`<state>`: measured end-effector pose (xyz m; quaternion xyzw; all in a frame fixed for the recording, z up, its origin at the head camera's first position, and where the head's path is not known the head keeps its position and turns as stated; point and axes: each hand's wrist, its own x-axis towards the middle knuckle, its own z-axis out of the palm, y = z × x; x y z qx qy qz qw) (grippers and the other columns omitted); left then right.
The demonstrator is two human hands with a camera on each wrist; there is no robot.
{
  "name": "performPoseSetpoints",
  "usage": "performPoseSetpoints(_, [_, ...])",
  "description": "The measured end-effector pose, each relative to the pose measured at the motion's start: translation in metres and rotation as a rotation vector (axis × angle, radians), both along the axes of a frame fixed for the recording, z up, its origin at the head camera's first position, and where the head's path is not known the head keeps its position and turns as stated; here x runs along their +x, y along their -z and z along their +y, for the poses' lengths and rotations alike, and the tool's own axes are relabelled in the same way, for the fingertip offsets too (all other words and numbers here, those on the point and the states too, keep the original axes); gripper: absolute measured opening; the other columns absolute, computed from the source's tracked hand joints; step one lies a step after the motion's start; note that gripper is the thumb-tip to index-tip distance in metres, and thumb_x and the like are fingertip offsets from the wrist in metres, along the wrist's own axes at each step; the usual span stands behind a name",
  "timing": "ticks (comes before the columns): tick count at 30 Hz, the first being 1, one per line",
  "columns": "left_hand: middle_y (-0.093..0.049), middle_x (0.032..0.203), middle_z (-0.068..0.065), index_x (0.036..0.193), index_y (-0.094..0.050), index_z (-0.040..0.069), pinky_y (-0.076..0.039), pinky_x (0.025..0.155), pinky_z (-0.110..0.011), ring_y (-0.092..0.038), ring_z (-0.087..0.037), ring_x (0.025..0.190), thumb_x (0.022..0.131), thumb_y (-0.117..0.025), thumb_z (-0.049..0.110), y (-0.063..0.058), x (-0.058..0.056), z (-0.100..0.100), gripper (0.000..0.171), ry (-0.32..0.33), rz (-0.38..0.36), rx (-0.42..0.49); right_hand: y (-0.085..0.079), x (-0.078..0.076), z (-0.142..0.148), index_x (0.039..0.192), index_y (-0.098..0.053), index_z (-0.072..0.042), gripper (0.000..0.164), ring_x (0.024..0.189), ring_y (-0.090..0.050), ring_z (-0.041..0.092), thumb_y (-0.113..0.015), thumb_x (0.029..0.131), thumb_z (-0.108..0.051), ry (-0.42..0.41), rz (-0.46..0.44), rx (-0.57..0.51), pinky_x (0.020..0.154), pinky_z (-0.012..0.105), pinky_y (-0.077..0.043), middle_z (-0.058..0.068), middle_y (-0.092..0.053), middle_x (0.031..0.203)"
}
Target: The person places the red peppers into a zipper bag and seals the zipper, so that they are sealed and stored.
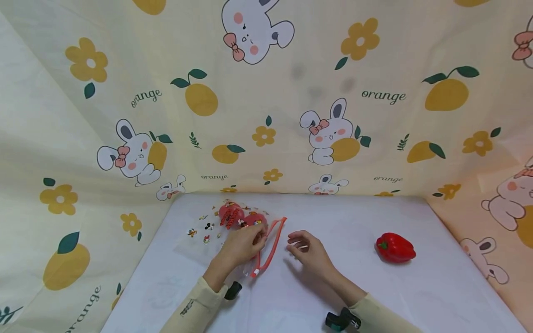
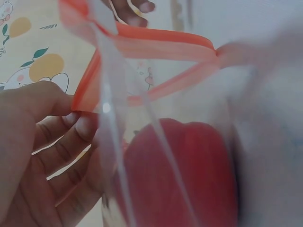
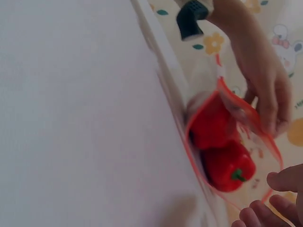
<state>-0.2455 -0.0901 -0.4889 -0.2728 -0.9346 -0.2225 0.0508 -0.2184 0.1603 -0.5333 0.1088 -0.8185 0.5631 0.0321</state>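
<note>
A clear zip bag (image 1: 208,240) printed with small cartoon figures lies at the table's left centre, its orange-red zip edge (image 1: 272,252) spread apart. Two red bell peppers are inside; one pepper (image 3: 229,168) shows its green stem through the mouth. My left hand (image 1: 243,243) pinches the upper zip edge between thumb and fingers, as the left wrist view confirms. Just right of the bag's mouth, my right hand (image 1: 310,252) hovers with loosely bent fingers and holds nothing. Another red bell pepper (image 1: 395,247) lies on the table to the right of that hand.
A white cloth covers the table (image 1: 333,212). Behind and at both sides hangs a cream curtain (image 1: 283,92) printed with rabbits, oranges and flowers. Dark straps (image 1: 342,320) sit at both wrists over pale sleeves.
</note>
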Motion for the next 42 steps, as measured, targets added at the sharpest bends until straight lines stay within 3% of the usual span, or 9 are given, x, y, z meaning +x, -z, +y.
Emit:
performPoseSetpoints(15, [-0.054,0.077,0.012,0.104,-0.066,0.021,-0.037,0.056,-0.023,-0.048,-0.004,0.067,0.103,-0.072,0.022,0.003,-0.001,-0.001,0.006,0.007,-0.026,-0.003,-0.016,0.001,0.059,0.123,-0.071,-0.004,0.031,0.102,-0.072,0.020,-0.083,0.094,-0.008,0.077,0.087,0.147,0.087,0.032,-0.058,0.013,-0.076,0.115])
performPoseSetpoints(24, [-0.053,0.077,0.012,0.104,-0.066,0.022,-0.037,0.056,-0.023,-0.048,-0.005,0.067,0.103,-0.072,0.023,0.004,0.000,-0.002,0.006,-0.002,-0.043,0.011,-0.028,0.002,0.105,0.127,-0.070,-0.007,0.035,0.112,-0.069,0.030,-0.083,0.095,-0.010,0.112,0.161,0.284,0.094,0.049,-0.059,0.009,-0.075,0.120])
performPoseSetpoints(29, [-0.053,0.077,0.012,0.104,-0.066,0.021,-0.037,0.056,-0.023,-0.048,-0.005,0.067,0.103,-0.072,0.022,0.003,0.001,-0.003,0.006,0.002,-0.048,0.013,-0.037,0.008,0.133,0.133,-0.068,-0.010,0.043,0.122,-0.063,0.032,-0.084,0.094,-0.015,0.132,0.185,0.403,0.097,0.043,-0.057,0.011,-0.071,0.131])
performPoseSetpoints(32, [-0.053,0.077,0.012,0.104,-0.066,0.021,-0.037,0.056,-0.023,-0.048,-0.005,0.067,0.103,-0.072,0.022,0.003,0.001,-0.002,0.006,0.000,-0.051,0.013,-0.042,0.012,0.149,0.135,-0.067,-0.009,0.046,0.125,-0.060,0.034,-0.085,0.093,-0.015,0.131,0.210,0.438,0.099,0.048,-0.054,0.013,-0.068,0.134])
performPoseSetpoints(36, [-0.054,0.077,0.012,0.105,-0.066,0.021,-0.037,0.057,-0.024,-0.049,-0.005,0.068,0.103,-0.072,0.022,0.002,0.000,-0.002,0.006,-0.008,-0.057,0.011,-0.046,0.014,0.169,0.136,-0.067,-0.009,0.048,0.128,-0.055,0.038,-0.086,0.093,-0.017,0.119,0.250,0.455,0.099,0.065,-0.048,0.016,-0.066,0.136])
performPoseSetpoints(39, [-0.054,0.077,0.012,0.105,-0.066,0.021,-0.038,0.057,-0.023,-0.049,-0.005,0.068,0.103,-0.071,0.022,0.002,0.000,-0.002,0.006,-0.007,-0.058,0.008,-0.046,0.015,0.185,0.136,-0.068,-0.011,0.050,0.126,-0.053,0.039,-0.088,0.091,-0.020,0.123,0.275,0.472,0.100,0.050,-0.047,0.017,-0.066,0.137])
performPoseSetpoints(42, [-0.054,0.077,0.012,0.105,-0.067,0.021,-0.038,0.057,-0.023,-0.049,-0.005,0.067,0.103,-0.071,0.022,0.002,0.000,-0.003,0.005,-0.004,-0.061,0.012,-0.045,0.015,0.200,0.135,-0.068,-0.012,0.053,0.124,-0.054,0.039,-0.091,0.088,-0.020,0.125,0.291,0.486,0.097,0.021,-0.042,0.019,-0.066,0.137])
